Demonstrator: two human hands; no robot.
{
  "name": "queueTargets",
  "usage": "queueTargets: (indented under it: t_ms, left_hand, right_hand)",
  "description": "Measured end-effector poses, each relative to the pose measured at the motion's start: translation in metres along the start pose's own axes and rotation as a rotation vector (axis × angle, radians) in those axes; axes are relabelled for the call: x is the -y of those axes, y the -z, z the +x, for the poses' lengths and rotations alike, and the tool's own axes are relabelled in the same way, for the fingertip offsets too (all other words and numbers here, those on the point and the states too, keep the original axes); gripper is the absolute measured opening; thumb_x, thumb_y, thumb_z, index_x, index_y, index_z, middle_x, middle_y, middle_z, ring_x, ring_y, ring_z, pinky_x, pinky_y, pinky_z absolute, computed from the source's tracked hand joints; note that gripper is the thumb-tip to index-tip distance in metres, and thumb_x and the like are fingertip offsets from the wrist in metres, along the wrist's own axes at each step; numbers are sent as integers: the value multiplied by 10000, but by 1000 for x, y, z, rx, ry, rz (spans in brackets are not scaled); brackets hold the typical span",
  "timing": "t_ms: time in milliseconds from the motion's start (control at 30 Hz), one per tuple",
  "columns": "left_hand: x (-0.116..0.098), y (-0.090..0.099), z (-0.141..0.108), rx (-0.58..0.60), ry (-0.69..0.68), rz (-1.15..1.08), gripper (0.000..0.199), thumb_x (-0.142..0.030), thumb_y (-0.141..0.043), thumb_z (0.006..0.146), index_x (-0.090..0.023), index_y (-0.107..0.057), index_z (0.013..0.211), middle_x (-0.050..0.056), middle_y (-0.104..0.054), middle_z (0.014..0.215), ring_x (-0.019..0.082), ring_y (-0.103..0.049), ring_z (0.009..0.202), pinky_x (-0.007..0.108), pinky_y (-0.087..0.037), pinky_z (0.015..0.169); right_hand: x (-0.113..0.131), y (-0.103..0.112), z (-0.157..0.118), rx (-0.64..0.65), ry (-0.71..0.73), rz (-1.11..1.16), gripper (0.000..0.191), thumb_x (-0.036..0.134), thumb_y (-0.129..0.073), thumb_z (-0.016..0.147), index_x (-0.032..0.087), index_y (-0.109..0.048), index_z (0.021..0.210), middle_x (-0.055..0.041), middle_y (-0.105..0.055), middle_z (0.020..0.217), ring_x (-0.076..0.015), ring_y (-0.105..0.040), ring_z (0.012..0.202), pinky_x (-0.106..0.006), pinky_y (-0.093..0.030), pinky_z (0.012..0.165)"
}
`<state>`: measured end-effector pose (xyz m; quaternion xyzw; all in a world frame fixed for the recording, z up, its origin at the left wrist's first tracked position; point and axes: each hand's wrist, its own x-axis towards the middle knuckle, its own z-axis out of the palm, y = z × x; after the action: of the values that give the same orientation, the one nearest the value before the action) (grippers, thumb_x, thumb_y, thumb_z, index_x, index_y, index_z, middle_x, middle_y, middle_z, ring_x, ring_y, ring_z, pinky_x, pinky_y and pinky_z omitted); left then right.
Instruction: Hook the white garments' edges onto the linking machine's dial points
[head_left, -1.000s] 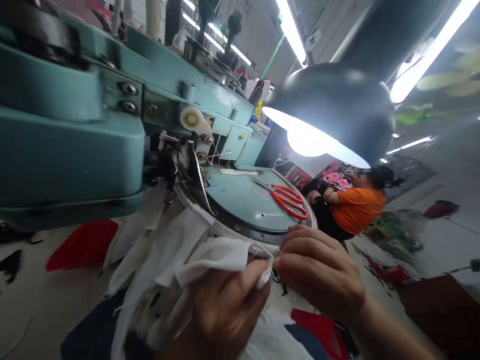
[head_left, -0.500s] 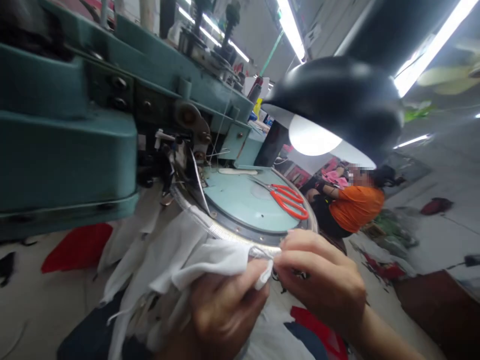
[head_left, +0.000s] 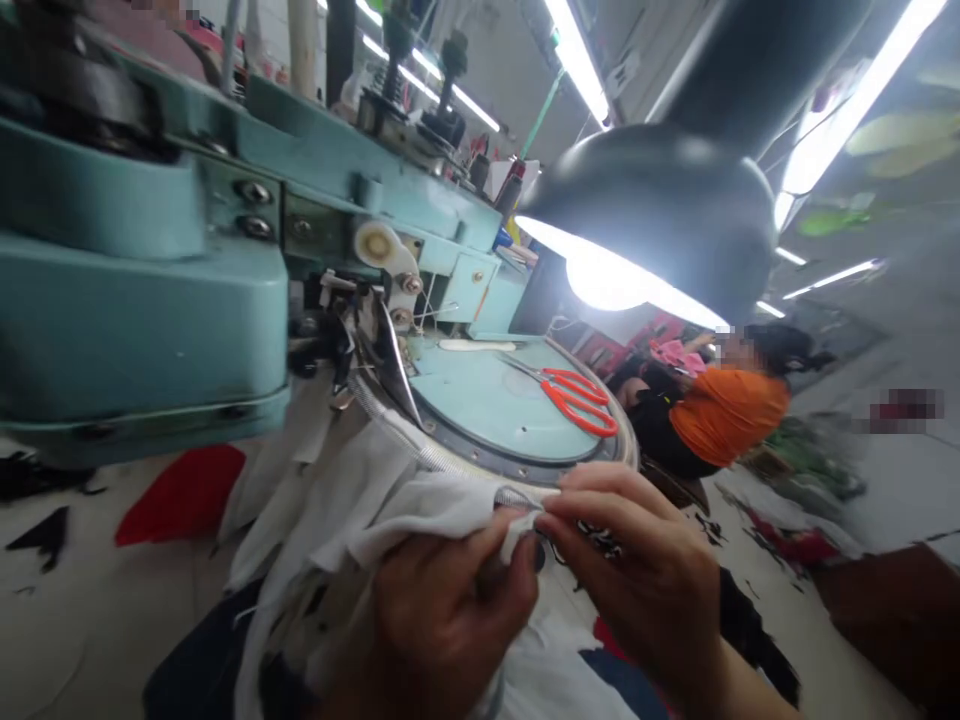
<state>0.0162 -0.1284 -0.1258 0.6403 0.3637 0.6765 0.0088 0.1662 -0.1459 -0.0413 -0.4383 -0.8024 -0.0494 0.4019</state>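
White knit fabric [head_left: 427,510] hangs along the near rim of a round, toothed dial [head_left: 495,465] on a teal linking machine [head_left: 150,330]. My left hand [head_left: 457,610] pinches a folded edge of this fabric just below the rim. Close beside it, my right hand [head_left: 637,560] has its thumb and fingertips closed on the same edge, touching the dial's teeth. Red-handled scissors [head_left: 574,400] lie on the dial's teal centre plate. Behind them rests a slim whitish strip [head_left: 478,345]. The exact stitches between my fingertips are too small to make out.
A black lamp [head_left: 652,220] with a lit bulb hangs low over the dial's right side. A person in an orange top [head_left: 727,415] sits beyond it. Red cloth [head_left: 180,495] and dark scraps lie on the floor at left.
Both hands stay at the rim, with the fingertips shifting slightly on the fabric edge. The left thumb has come up closer to the fold. The camera view has turned a little.
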Motion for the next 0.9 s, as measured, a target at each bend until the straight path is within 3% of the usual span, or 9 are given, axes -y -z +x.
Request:
queueTargets:
  t_ms: [533, 900]
  left_hand:
    - [0, 5, 6, -33, 103, -50, 57, -190, -695, 831, -186, -717, 883, -32, -766, 755, 105, -704, 579, 170, -614, 702]
    - [1, 9, 13, 7, 155, -58, 42, -204, -688, 825, -202, -730, 831, -41, -774, 756, 117, -720, 584, 182, -629, 713]
  right_hand:
    - [4, -12, -4, -104, -27, 16, 78, 112, -719, 831, 174, -732, 875, -58, -653, 851, -167, -659, 797, -264, -576, 716]
    - [-2, -19, -8, -164, 30, 88, 188, 60, -762, 788, 168, -714, 935, -44, -641, 876, -172, -638, 875, -297, -555, 826]
